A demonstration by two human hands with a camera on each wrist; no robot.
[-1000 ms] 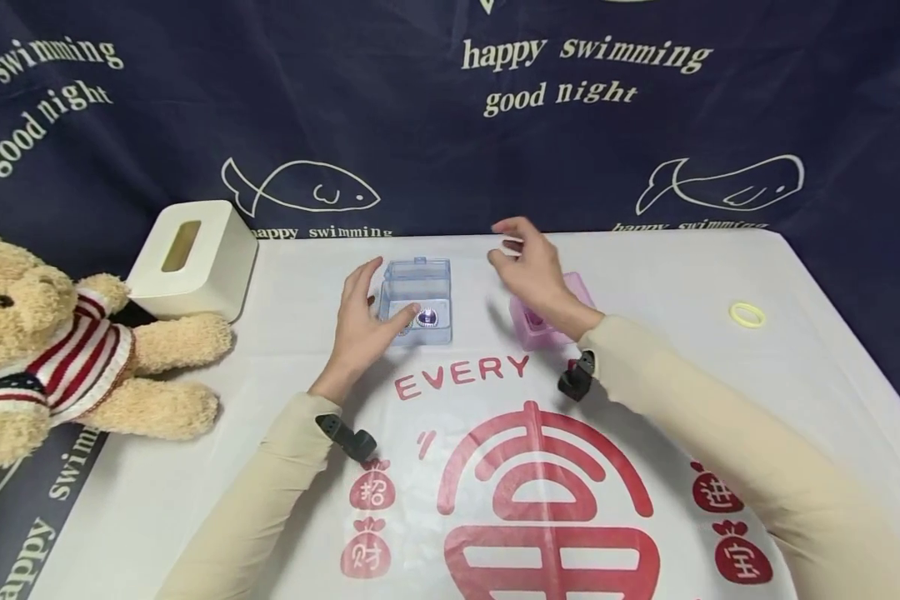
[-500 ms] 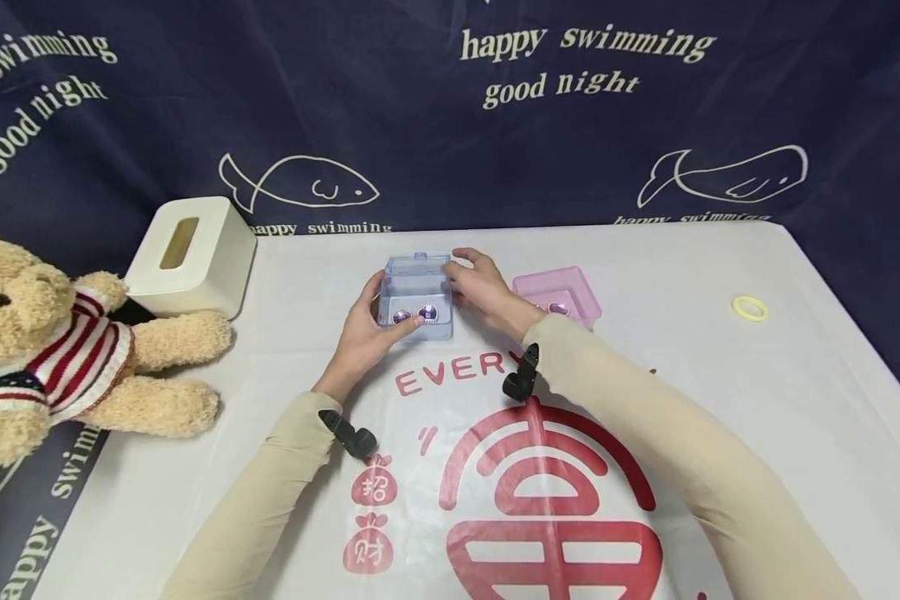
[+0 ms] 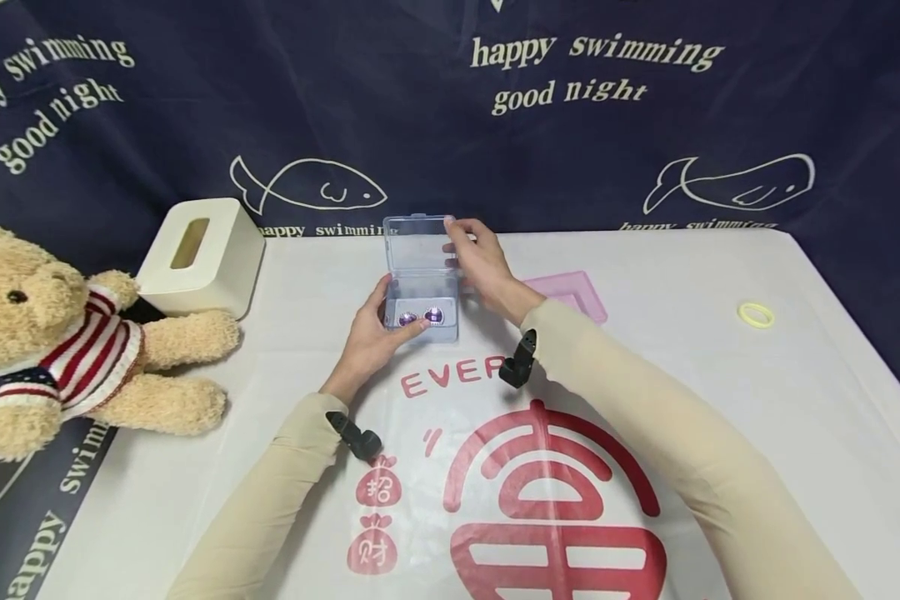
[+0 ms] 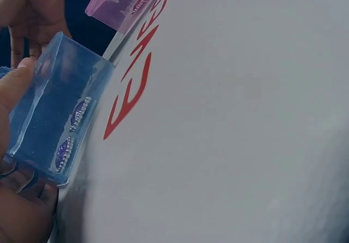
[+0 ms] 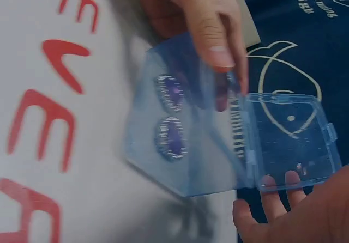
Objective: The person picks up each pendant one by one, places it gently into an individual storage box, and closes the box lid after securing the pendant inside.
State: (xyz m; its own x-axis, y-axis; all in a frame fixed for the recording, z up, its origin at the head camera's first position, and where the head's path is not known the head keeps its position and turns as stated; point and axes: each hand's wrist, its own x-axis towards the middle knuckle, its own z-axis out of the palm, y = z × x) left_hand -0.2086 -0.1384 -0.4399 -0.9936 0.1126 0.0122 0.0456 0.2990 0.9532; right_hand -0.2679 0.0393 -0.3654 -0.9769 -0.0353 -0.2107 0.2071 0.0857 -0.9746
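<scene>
A clear blue hinged box [image 3: 444, 332] stands on the table with its lid [image 3: 417, 243] raised nearly upright. My left hand [image 3: 367, 342] grips the box's left side, thumb over the front wall and fingers round the outside. Two oval purple gems [image 5: 172, 139] with sparkling white rims lie inside, seen through the wall in the right wrist view. My right hand [image 3: 483, 265] holds the lid by its right edge, with fingertips [image 5: 293, 177] overlapping the lid in the right wrist view. To the right is an open pink box [image 3: 589, 293], partly hidden by the right arm.
A yellow ring [image 3: 755, 315] lies at the table's far right. On the left are a white tissue box [image 3: 228, 258] and a teddy bear [image 3: 172, 404] in a striped sweater. A dark blue printed cloth [image 3: 435, 125] hangs behind the table.
My right hand has come from above the pink box leftward to the blue box's lid. The lid, earlier leaning back, is swung up. My left hand has closed in on the box.
</scene>
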